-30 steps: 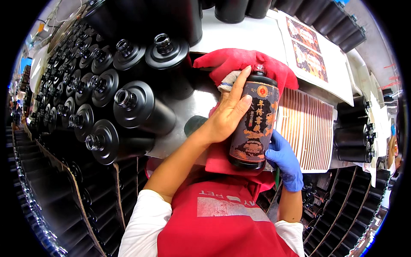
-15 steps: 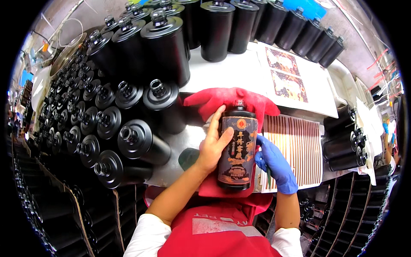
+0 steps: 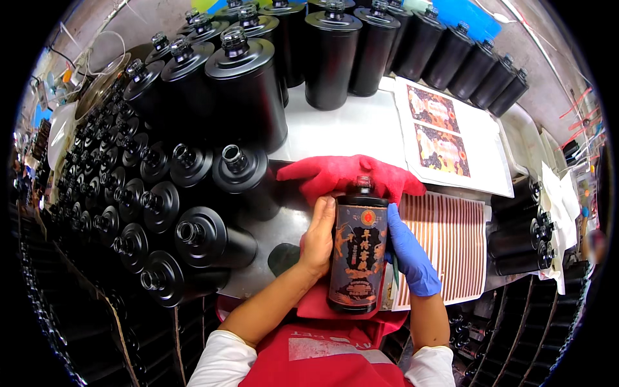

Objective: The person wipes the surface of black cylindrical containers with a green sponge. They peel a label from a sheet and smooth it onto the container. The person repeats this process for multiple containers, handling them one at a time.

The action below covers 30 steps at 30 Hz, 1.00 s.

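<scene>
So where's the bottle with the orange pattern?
In the head view, the patterned bottle is right of centre, between the bare left hand and the blue-gloved right hand, with red cloth behind its neck.

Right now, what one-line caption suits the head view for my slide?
A labelled black bottle between a bare left hand and a blue-gloved right hand, over red cloth.

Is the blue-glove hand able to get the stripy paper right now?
Probably yes: the gloved right hand is right by the striped sheet's left edge with nothing visible blocking it, though it would likely have to leave the labelled bottle first.
</scene>
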Motion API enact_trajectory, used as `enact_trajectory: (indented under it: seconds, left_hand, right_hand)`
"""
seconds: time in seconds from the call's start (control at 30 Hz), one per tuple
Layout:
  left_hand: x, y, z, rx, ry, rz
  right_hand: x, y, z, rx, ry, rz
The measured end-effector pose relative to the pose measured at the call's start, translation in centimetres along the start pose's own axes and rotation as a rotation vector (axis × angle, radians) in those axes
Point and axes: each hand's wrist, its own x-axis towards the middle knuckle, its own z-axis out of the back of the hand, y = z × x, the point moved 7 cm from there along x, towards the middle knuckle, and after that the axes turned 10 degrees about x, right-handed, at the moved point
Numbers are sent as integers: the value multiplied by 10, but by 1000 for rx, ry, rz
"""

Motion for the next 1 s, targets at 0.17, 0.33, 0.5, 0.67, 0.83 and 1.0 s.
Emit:
enact_trajectory:
  seconds: [0.17,0.33,0.5,0.67,0.83,1.0]
  left_hand:
    - [-1,-7,5,367,-78,-173]
    - [5,11,17,54,-55,20]
    - [-49,-47,30,1026,-147,-444]
    - [-75,-37,68,1835,-221,-287]
    - [-83,-37,66,1786,-198,-218]
    - [-90,-60,61,1417,-227,-416]
  right_hand:
    - [6,-6,11,85,2,-65]
    - [1,3,0,108,-59,-54]
    - [-11,-32,67,932,96,-88]
    - [-73,3,95,189,-142,379]
    - [-135,78,-48,-801,333,925]
    - [-74,151,-57,-956,-71,1215]
